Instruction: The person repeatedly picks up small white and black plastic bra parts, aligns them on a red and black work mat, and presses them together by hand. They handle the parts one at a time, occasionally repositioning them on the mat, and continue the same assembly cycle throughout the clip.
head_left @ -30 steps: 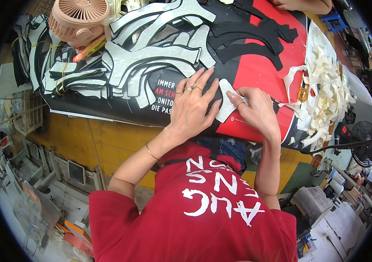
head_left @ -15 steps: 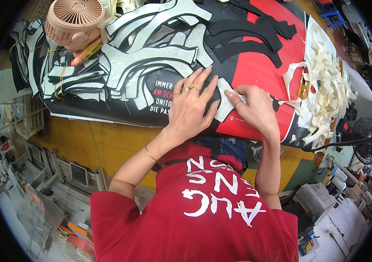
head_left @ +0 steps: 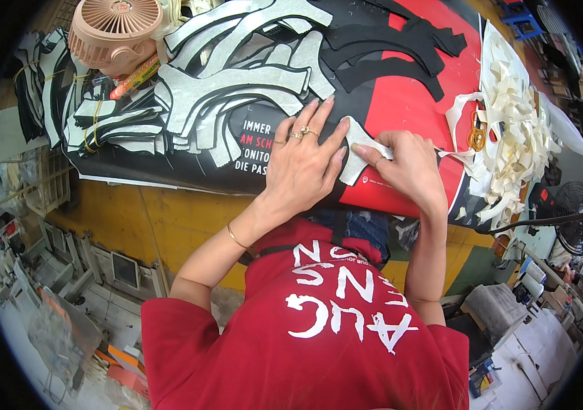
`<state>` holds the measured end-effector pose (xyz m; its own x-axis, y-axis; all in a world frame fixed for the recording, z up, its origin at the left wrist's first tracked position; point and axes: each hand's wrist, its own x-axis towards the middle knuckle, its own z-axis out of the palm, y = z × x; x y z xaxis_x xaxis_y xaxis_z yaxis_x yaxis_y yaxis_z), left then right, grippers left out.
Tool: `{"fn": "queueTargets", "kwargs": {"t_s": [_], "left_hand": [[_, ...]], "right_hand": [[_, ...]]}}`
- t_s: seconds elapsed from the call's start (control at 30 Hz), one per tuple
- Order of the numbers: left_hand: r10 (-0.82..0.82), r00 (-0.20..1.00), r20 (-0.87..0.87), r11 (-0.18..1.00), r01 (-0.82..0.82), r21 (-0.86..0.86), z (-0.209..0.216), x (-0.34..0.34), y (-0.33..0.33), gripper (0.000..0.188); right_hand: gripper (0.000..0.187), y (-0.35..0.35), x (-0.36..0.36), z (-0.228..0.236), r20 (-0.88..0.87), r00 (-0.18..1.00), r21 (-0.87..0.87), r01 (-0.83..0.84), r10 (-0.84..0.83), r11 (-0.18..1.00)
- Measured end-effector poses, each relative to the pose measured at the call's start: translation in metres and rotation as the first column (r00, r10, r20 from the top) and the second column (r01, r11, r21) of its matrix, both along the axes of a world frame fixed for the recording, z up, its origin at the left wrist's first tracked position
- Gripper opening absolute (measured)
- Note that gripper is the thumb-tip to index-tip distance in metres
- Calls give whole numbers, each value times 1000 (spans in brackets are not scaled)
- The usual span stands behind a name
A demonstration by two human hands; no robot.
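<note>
A curved whitish fabric piece (head_left: 358, 161) lies on the black and red printed sheet in front of me. My right hand (head_left: 406, 169) has its thumb pressed on top of this piece, with the fingers curled at its far right edge. Beside it on the left, my left hand (head_left: 303, 152) rests on the sheet, fingers stretched and a little apart; its index finger and thumb tip lie close along the piece's left edge. Just beyond the left fingertips is a loose pile of similar white fabric pieces (head_left: 237, 89) with dark undersides. Black curved pieces (head_left: 394, 68) lie farther back.
At the back left stands a pink fan (head_left: 119, 31), near a tied bundle of fabric pieces (head_left: 110, 128). Cream fabric scraps (head_left: 513, 137) heap up on the right beside yellow rubber bands (head_left: 475, 137). A black fan (head_left: 574, 212) is at the far right.
The fabric piece under my right thumb has turned slightly, and more of its far tip shows. My right hand has shifted a little; my left stays nearly in place.
</note>
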<state>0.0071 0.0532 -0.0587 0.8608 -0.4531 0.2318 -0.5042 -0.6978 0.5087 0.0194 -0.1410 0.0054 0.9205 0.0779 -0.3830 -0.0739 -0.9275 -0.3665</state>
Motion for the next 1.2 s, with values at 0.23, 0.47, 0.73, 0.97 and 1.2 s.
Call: {"fn": "queueTargets", "kwargs": {"t_s": [0.23,0.47,0.73,0.97,1.2], "left_hand": [[-10,1000,-16,1000,10,-10,3,0,0,46],[-20,1000,-18,1000,20,9,4,0,1,49],[-31,999,-14,999,31,13,3,0,2,52],[-38,999,-21,999,38,16,4,1,3,57],[-62,997,-56,998,63,2,8,2,5,66]], "right_hand": [[43,-2,-2,-4,9,999,74,37,-38,997],[42,1,-3,-4,19,1000,6,-21,21,1000],[39,1,-4,-5,52,997,-5,-62,62,998],[41,1,-6,-8,74,996,-16,-46,48,999],[48,2,-5,-2,83,996,-63,-21,26,998]]}}
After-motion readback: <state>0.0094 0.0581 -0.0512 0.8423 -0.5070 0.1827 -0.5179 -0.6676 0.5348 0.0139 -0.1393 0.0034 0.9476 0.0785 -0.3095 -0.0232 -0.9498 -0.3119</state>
